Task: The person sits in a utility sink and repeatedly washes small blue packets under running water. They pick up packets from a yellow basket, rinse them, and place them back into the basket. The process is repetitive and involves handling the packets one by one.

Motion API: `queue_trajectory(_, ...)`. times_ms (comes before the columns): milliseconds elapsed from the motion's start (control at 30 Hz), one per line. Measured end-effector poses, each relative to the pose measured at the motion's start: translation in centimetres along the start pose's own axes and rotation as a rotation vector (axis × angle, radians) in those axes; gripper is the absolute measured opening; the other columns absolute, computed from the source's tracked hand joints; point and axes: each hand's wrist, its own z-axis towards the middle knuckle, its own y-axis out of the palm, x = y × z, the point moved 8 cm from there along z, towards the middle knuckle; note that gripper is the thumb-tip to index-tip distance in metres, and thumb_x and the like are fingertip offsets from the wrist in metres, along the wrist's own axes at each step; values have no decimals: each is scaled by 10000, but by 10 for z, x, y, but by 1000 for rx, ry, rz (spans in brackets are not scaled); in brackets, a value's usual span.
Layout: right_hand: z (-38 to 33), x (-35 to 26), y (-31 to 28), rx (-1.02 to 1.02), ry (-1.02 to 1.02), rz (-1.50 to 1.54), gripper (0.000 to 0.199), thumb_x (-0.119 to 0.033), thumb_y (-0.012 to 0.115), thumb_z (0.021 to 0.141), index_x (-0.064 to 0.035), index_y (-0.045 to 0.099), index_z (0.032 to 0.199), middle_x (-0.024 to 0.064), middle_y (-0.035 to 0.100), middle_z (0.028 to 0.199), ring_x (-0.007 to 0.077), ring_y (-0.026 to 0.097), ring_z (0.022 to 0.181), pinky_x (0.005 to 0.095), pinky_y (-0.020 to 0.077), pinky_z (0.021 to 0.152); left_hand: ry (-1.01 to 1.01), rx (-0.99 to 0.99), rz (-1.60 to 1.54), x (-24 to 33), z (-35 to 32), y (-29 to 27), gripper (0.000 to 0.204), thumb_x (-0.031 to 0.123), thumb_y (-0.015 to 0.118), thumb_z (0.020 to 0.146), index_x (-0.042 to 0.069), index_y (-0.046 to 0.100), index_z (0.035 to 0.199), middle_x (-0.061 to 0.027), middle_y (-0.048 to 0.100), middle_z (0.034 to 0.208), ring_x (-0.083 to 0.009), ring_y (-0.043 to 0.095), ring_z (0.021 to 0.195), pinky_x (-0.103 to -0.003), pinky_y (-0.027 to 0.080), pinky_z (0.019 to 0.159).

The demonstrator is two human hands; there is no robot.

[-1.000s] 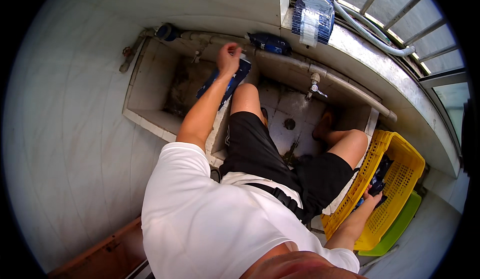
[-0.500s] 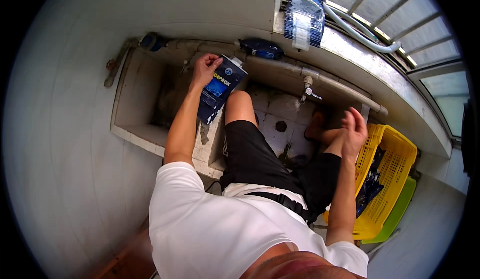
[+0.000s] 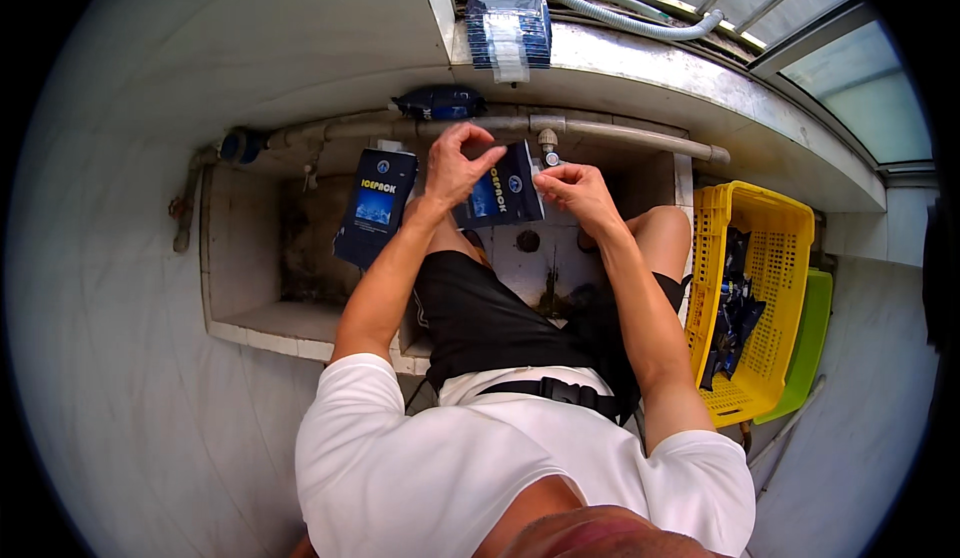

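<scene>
Both of my hands hold one dark blue flat pack (image 3: 500, 190) over a tiled wash basin (image 3: 250, 248). My left hand (image 3: 455, 166) pinches its upper left part and my right hand (image 3: 577, 190) grips its right edge, close under a small tap (image 3: 547, 144). A second dark blue pack (image 3: 375, 206) leans upright against the basin's back wall, to the left of my hands. My knees sit inside the basin area below the held pack.
A yellow perforated crate (image 3: 760, 288) with several dark packs stands at my right, on a green crate (image 3: 805, 348). A stack of blue packs (image 3: 508, 18) lies on the window ledge. Another dark pack (image 3: 440, 104) rests on the grey pipe (image 3: 620, 136). A floor drain (image 3: 528, 241) is between my legs.
My left hand let go of the first pack, now leaning in the basin. My right hand came from the yellow crate, and both hands now hold another pack.
</scene>
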Motion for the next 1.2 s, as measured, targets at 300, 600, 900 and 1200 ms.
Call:
queue_trajectory(300, -13, 60, -2, -102, 69, -175, 171, -159, 767, 781, -43, 641, 777, 9, 630, 694, 71, 551, 601, 215, 423, 538, -805, -496, -899, -44, -111, 126, 238, 233, 676, 883, -2, 640, 902, -43, 655, 790, -101, 625, 686, -234, 524, 630)
queue_trajectory(600, -4, 105, -10, -108, 44, -59, 220, -148, 710, 820, 45, 670, 918, 59, 661, 736, 82, 586, 598, 227, 484, 546, -610, -631, -728, -57, -111, 149, 244, 236, 599, 935, -4, 627, 971, -44, 647, 870, -95, 620, 766, -246, 522, 701)
queue_trajectory(900, 3, 97, -29, 341, -129, -664, 179, -165, 701, 705, -14, 706, 800, 165, 667, 717, 213, 681, 668, 334, 525, 648, -649, -673, -560, -89, -116, 174, 228, 211, 596, 931, -14, 624, 962, -34, 639, 803, -93, 607, 685, -236, 521, 649)
queue_trajectory(1200, 58, 164, -41, 160, 465, 241, 55, -41, 650, 830, -21, 681, 789, 70, 657, 705, 131, 614, 587, 244, 536, 524, -1042, -567, -568, -124, -91, 190, 158, 184, 573, 899, 42, 594, 835, -12, 580, 742, -111, 578, 642, -271, 517, 578)
